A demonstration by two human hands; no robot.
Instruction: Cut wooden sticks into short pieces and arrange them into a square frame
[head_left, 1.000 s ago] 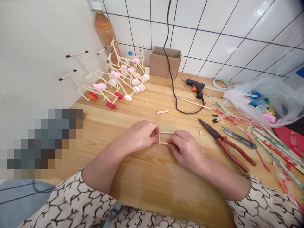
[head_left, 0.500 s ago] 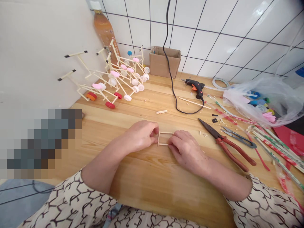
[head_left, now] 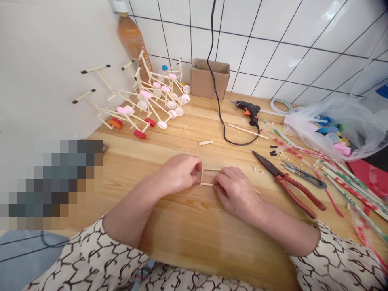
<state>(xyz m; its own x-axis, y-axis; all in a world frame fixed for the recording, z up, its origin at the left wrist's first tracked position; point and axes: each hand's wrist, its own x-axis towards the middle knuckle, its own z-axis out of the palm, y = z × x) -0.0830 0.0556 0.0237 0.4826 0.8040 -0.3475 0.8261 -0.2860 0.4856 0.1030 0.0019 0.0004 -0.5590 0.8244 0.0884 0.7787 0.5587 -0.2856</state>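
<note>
A small frame of thin wooden sticks point(head_left: 209, 177) lies on the wooden table point(head_left: 188, 226) between my hands. My left hand point(head_left: 178, 173) pinches its left upright piece with closed fingers. My right hand point(head_left: 235, 190) is closed on the right ends of the two horizontal sticks. Both hands rest on the tabletop.
Several stick-and-bottle-cap models point(head_left: 145, 101) stand at the back left beside an orange bottle point(head_left: 131, 38). A cardboard box point(head_left: 209, 79), a black glue gun point(head_left: 250, 110) with its cord, red-handled pliers point(head_left: 287, 184), snips point(head_left: 306, 176), a tape roll point(head_left: 280, 106), striped sticks point(head_left: 348, 186) and a plastic bag of caps point(head_left: 336, 127) lie to the right.
</note>
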